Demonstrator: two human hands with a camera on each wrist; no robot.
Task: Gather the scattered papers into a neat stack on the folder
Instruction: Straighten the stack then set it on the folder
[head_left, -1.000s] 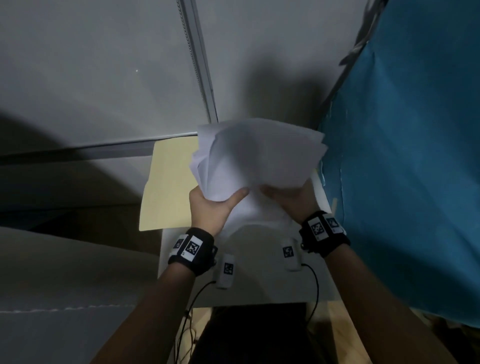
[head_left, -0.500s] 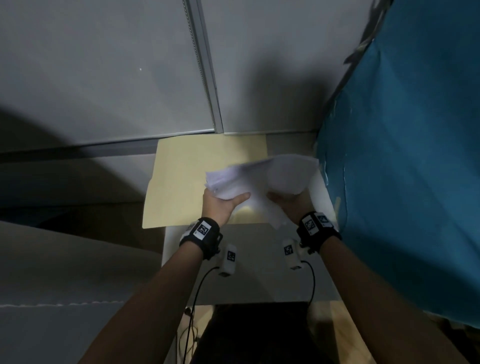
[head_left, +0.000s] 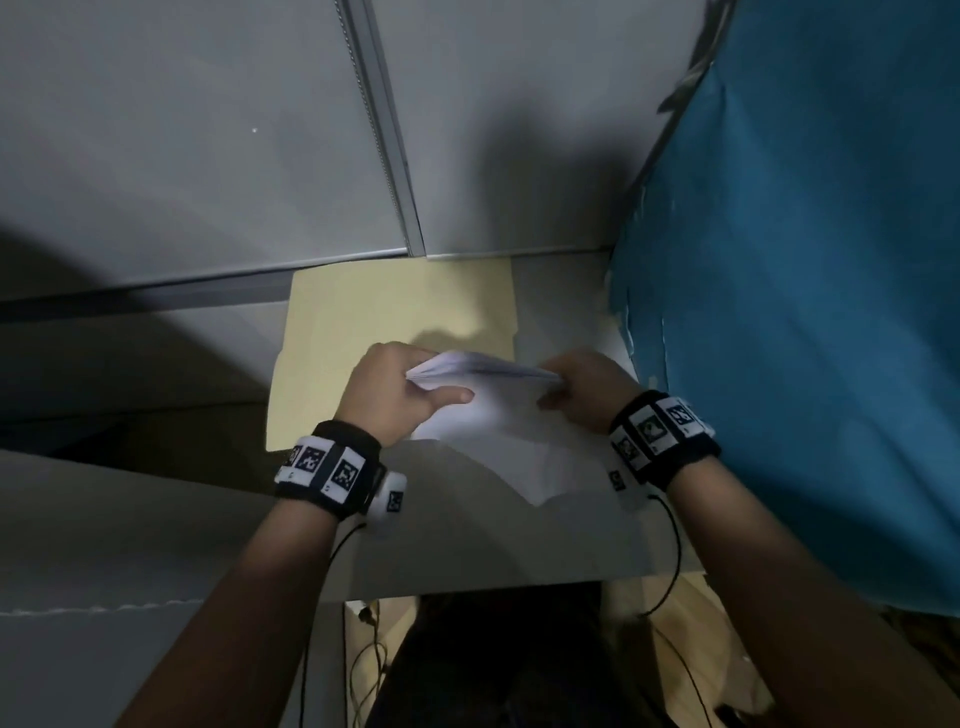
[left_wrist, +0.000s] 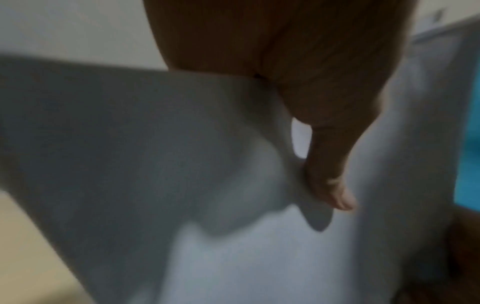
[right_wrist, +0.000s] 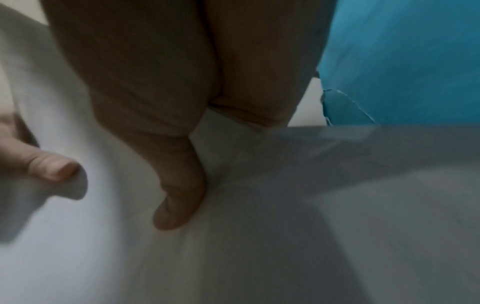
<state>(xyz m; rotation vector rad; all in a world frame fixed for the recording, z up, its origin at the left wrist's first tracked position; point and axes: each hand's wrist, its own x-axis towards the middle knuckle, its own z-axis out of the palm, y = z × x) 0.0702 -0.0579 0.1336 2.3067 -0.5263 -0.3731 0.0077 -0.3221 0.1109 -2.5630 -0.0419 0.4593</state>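
Both hands clamped on white paper sheets mid-frame: my left hand and right hand pinch opposite ends, probably squaring edges beside manila card folder.

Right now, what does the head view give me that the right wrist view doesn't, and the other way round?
Only the head view shows the yellow folder lying on the white table, both wristbands, and the whole bundle of papers held between the left hand and the right hand, partly over the folder's near right corner. Only the right wrist view shows the right thumb pressed flat onto the top sheet. Both show the papers, the left thumb on them, and the blue cloth on the right.
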